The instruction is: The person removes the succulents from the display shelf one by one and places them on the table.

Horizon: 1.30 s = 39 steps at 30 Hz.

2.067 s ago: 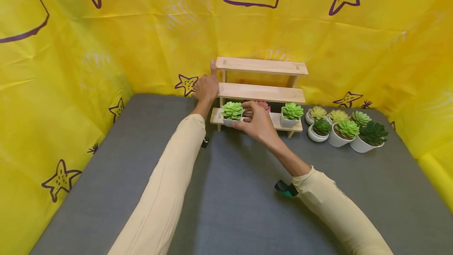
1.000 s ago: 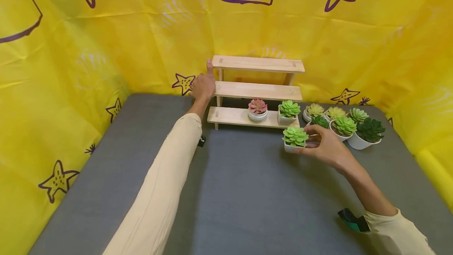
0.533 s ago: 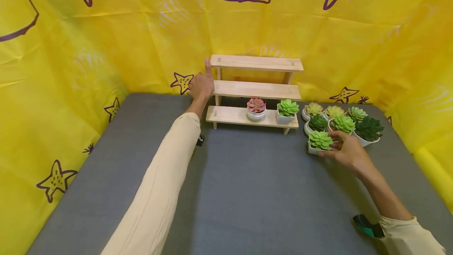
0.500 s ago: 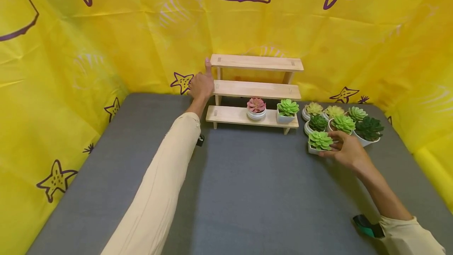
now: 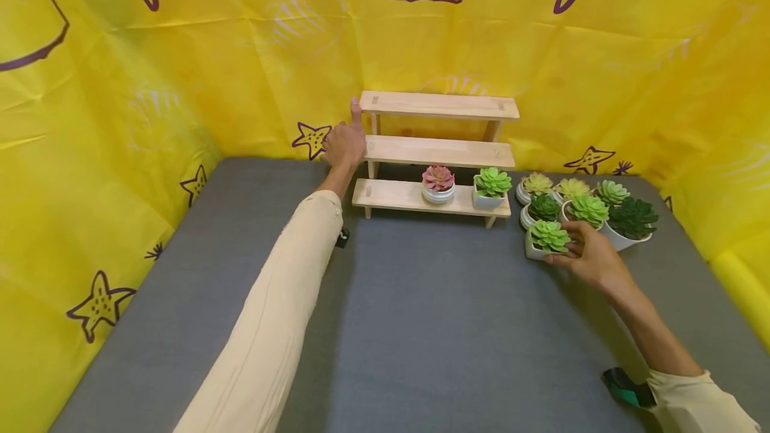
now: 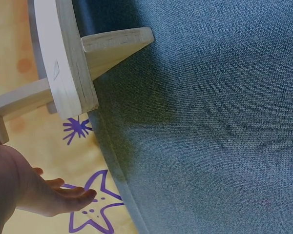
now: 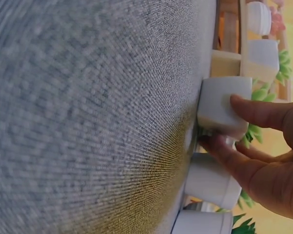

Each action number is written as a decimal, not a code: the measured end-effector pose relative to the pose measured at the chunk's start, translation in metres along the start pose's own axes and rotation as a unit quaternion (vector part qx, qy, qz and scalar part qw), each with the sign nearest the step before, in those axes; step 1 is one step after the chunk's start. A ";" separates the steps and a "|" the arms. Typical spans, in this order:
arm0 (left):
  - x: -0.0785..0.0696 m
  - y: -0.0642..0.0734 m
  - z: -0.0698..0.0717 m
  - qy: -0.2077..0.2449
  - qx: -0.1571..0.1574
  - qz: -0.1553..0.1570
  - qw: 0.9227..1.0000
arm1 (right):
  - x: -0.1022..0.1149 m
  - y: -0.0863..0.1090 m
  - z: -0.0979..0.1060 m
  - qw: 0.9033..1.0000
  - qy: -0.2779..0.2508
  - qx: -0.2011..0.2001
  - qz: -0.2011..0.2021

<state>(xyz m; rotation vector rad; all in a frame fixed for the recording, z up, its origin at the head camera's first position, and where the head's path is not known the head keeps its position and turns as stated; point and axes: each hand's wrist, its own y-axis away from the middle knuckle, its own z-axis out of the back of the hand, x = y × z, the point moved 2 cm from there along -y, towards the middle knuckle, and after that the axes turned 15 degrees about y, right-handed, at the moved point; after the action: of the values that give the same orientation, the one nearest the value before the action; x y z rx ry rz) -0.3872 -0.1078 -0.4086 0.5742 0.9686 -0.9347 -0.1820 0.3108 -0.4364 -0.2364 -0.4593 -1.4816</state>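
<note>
My right hand (image 5: 592, 259) pinches a square white pot with a light green succulent (image 5: 549, 238), thumb on one side and fingers on the other. In the right wrist view the square pot (image 7: 224, 105) stands on the cloth in front of other pots. My left hand (image 5: 345, 142) rests against the left end of a three-tier wooden shelf (image 5: 436, 150), thumb upward; in the left wrist view its fingers (image 6: 71, 199) extend loosely past the wood. On the bottom tier sit a pink succulent (image 5: 438, 182) in a round pot and a green succulent (image 5: 492, 187) in a square pot.
Several potted succulents stand grouped right of the shelf, among them a dark green one (image 5: 633, 219) and a yellowish one (image 5: 537, 184). Grey cloth (image 5: 433, 326) covers the table. A yellow printed curtain (image 5: 252, 72) hangs behind and at both sides.
My right hand has carried the green succulent in its square pot from the bottom tier's left end rightward, down to the cloth beside the grouped pots. The left hand stays at the shelf.
</note>
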 end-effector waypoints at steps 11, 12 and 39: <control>-0.001 0.000 -0.001 -0.003 -0.001 0.004 1.000 | 0.006 0.011 0.006 1.000 -0.001 -0.015 0.011; -0.001 0.001 -0.001 -0.003 -0.001 0.004 1.000 | 0.007 0.013 0.007 1.000 0.003 -0.022 0.011; 0.000 0.001 0.001 0.004 0.000 -0.005 1.000 | 0.125 -0.007 -0.004 0.971 -0.112 -0.178 0.116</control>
<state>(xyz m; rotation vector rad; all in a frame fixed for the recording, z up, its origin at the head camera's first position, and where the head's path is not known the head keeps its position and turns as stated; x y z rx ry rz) -0.3855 -0.1078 -0.4080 0.5733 0.9788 -0.9413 -0.1855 0.1965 -0.3866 -0.7256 -0.3292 -1.3048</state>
